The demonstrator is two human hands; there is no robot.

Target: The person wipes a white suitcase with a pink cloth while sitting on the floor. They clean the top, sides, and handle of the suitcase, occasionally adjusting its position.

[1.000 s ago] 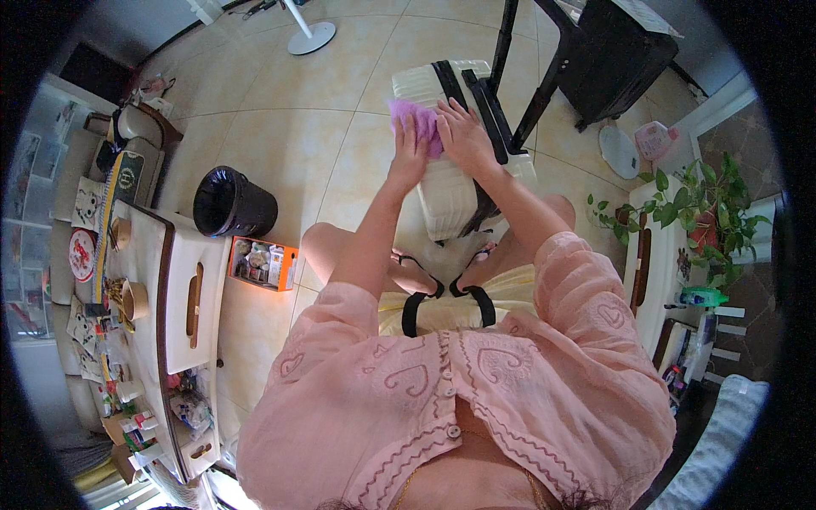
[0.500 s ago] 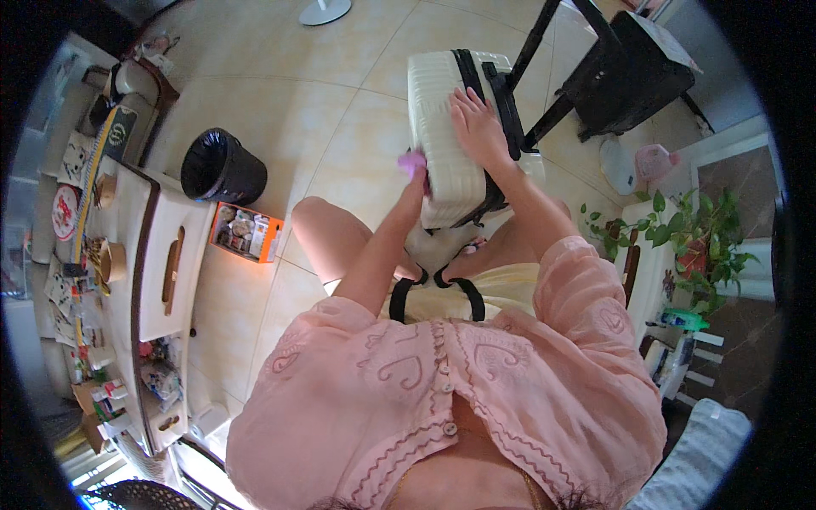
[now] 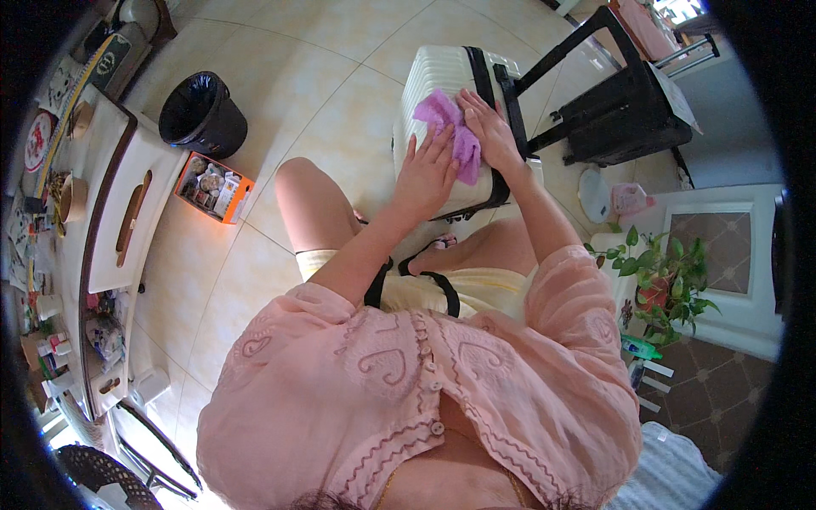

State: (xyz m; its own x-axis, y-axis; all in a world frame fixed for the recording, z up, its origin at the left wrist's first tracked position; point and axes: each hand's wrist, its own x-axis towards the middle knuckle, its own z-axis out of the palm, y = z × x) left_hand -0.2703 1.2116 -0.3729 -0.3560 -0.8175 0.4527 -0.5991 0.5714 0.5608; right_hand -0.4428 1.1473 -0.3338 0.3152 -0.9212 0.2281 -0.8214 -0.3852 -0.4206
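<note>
A cream ribbed suitcase (image 3: 440,70) with a black band lies on the floor in front of my knees, its black pull handle (image 3: 544,70) extended to the right. Across its upper face is a crumpled purple cloth (image 3: 466,155). My left hand (image 3: 427,177) rests on the cloth's left part, its fingers stretched out and slightly spread. On the cloth's right side, my right hand (image 3: 493,136) lies flat against the suitcase near the black band, fingers extended and touching the cloth's edge.
At left stand a black lined bin (image 3: 202,119), an orange box of small items (image 3: 214,189) and a white drawer cabinet (image 3: 115,246). A black wheeled case (image 3: 625,119) is beyond the handle. A potted plant (image 3: 659,285) stands at right.
My left hand has come up from the suitcase's left side onto its upper face, bringing the purple cloth, now spread wider, beside my right hand. The view has shifted slightly.
</note>
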